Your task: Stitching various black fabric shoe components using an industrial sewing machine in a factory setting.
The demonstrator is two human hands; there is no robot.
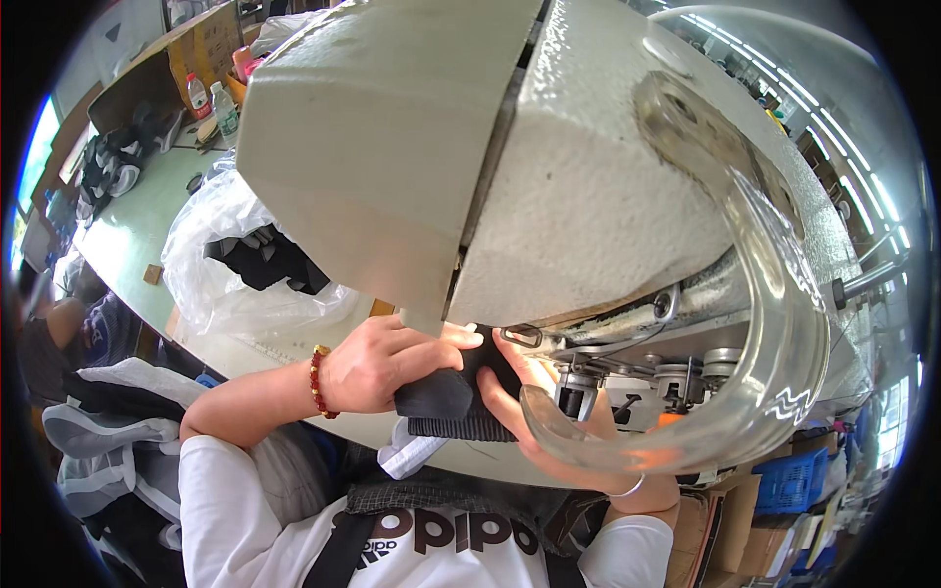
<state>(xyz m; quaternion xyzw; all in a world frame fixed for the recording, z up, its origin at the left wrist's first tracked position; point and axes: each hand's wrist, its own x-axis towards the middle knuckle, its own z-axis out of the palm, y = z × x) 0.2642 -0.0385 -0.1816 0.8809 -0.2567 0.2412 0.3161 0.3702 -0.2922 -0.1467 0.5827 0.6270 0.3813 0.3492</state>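
A large off-white sewing machine fills the upper middle, its head hanging over my hands. Under it I hold a black fabric piece with a ribbed lower edge. My left hand, a red beaded bracelet at its wrist, is closed on the left side of this piece, thumb and fingers near its top. From the other side, my right hand grips the piece, its fingers against the dark fabric. A curved clear plastic guard covers part of my right hand and wrist. Light cloth hangs beneath the black piece.
Left of the machine lies a clear plastic bag holding black pieces. Bottles stand farther back on the pale table. Grey and white shoe uppers are heaped at my left. A blue crate and cardboard are at right; another person sits far left.
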